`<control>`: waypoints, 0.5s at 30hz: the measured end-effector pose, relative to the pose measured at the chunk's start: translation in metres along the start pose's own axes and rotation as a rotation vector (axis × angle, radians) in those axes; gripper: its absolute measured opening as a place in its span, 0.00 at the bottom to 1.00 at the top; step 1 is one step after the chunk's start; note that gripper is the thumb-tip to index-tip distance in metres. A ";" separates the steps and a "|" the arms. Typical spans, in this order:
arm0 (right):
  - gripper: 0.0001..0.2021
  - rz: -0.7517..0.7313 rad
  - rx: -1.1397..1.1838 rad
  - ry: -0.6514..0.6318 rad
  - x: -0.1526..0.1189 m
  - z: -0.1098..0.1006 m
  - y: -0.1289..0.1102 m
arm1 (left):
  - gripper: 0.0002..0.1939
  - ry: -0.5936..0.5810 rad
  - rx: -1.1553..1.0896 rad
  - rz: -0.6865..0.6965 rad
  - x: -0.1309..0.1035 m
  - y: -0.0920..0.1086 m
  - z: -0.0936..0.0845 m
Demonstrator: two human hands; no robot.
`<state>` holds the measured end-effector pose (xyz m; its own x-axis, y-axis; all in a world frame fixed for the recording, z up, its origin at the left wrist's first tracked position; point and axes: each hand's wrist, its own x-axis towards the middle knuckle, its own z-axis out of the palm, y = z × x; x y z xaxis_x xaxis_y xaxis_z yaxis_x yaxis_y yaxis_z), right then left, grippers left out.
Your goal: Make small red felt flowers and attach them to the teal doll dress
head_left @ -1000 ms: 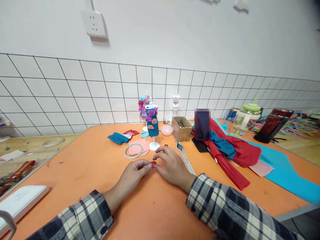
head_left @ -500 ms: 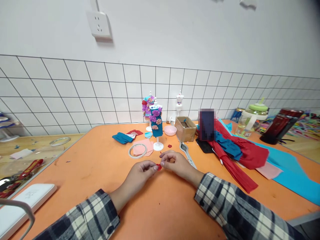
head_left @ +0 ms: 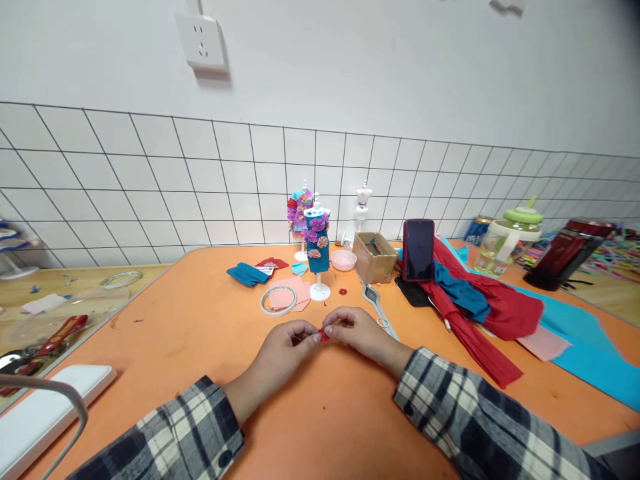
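A small red paper flower [head_left: 324,335] is pinched between the fingertips of both hands, just above the orange table [head_left: 210,347]. My left hand [head_left: 285,350] closes thumb and forefinger on its left side. My right hand [head_left: 359,337] has its thumb and fingers together at the right side. The fingers cover much of the flower. Beyond them stands a mini dress form [head_left: 317,243] in a blue paper dress with purple and pink flowers. Another little red flower [head_left: 343,291] lies beside its base.
A tape roll [head_left: 264,301] rests on pink paper. Grey scissors [head_left: 379,308], a cardboard box [head_left: 375,263], a pink bowl [head_left: 344,261] and an upright phone [head_left: 419,250] stand or lie ahead. Red crepe paper [head_left: 510,310] spreads right; a white power bank [head_left: 55,413] is at left.
My right fingertips have come down and closed in on the flower at my left fingertips. The view has shifted slightly; the things on the table have stayed put.
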<state>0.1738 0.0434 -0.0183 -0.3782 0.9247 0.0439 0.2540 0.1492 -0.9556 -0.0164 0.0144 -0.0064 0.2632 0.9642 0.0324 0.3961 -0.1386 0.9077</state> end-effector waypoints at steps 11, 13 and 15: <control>0.05 -0.057 -0.053 0.087 -0.002 0.007 -0.004 | 0.16 0.060 -0.079 -0.019 0.002 -0.002 0.001; 0.05 -0.086 -0.093 0.077 -0.003 0.008 -0.006 | 0.15 0.080 -0.103 -0.010 0.002 -0.002 0.001; 0.05 -0.129 -0.166 0.102 -0.005 0.008 -0.009 | 0.14 0.080 -0.111 -0.002 0.003 -0.002 0.001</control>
<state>0.1664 0.0345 -0.0118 -0.3272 0.9236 0.1997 0.3557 0.3162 -0.8795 -0.0160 0.0173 -0.0088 0.1903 0.9799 0.0599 0.2950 -0.1153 0.9485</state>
